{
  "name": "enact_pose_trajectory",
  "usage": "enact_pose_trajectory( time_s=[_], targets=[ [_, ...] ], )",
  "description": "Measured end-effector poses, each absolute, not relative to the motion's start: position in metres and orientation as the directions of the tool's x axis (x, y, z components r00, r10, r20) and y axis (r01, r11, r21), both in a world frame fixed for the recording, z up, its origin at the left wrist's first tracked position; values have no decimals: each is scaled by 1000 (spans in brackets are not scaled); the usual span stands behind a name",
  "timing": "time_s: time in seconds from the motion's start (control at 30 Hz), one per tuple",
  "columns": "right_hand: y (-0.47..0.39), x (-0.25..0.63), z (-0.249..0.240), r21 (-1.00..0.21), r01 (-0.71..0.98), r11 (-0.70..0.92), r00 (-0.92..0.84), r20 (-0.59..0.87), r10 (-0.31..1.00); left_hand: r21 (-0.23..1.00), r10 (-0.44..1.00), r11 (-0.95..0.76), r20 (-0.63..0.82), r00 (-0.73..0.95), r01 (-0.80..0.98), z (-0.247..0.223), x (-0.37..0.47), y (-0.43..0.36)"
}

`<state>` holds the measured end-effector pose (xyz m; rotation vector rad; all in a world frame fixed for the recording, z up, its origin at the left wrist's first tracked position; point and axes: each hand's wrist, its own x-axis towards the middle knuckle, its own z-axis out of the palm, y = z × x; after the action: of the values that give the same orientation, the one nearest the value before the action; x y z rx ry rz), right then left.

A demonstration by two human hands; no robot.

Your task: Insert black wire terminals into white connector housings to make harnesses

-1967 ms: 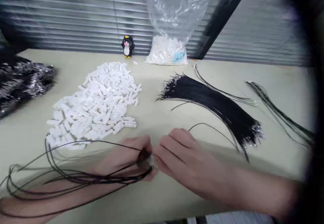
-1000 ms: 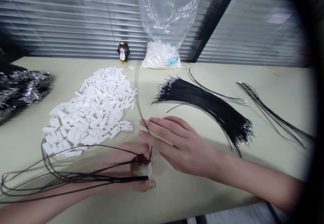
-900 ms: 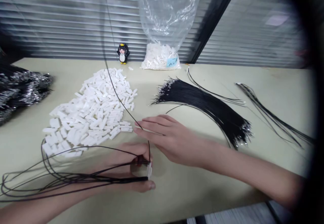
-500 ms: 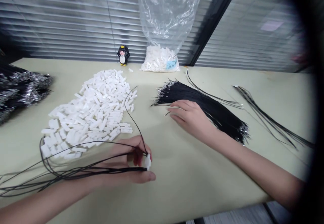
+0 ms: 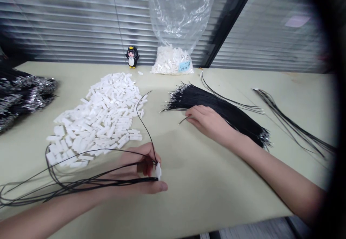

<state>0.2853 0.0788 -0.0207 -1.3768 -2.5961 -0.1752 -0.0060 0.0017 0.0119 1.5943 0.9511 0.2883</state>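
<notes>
Between thumb and fingers, my left hand [image 5: 146, 170] grips a white connector [image 5: 158, 171] with several black wires in it. Most of those wires trail left over my forearm, while one curves up and away from the connector. My right hand [image 5: 204, 120] is closed on a single black wire [image 5: 183, 120], whose tip sticks out left of the fingertips. Beside and beyond that hand lies a thick bundle of black wires [image 5: 224, 107] with silvery ends. Left of centre is a spread pile of white connectors [image 5: 102, 113].
A clear bag [image 5: 173, 61] of white parts and a penguin figurine [image 5: 132, 57] stand at the back by the blinds. More silver-tipped black wires [image 5: 29, 93] lie far left. Wired connectors [image 5: 255, 89] lie at the right. The table's front edge [image 5: 251, 224] shows below.
The fingers of my right hand have closed around the single wire beside the bundle. My left hand keeps its hold on the connector. The view has shifted slightly.
</notes>
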Motion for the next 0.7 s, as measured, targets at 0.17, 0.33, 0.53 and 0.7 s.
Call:
enact_pose_trajectory(
  time_s=[0.17, 0.33, 0.53, 0.7],
  targets=[
    [85, 291, -18, -41, 814, 580, -560, 212, 801, 904, 705, 66, -342, 621, 422, 16, -2, 3],
    [88, 293, -18, -65, 805, 590, -565, 220, 795, 895, 701, 71, -359, 617, 441, 19, 0, 3],
    [90, 289, -21, -69, 802, 593, -566, 231, 791, 888, 736, 45, -339, 585, 459, 22, 0, 0],
    [86, 283, -21, -138, 859, 494, -430, 330, 840, 880, 726, 6, -330, 603, 475, 20, 0, 3]
  ],
)
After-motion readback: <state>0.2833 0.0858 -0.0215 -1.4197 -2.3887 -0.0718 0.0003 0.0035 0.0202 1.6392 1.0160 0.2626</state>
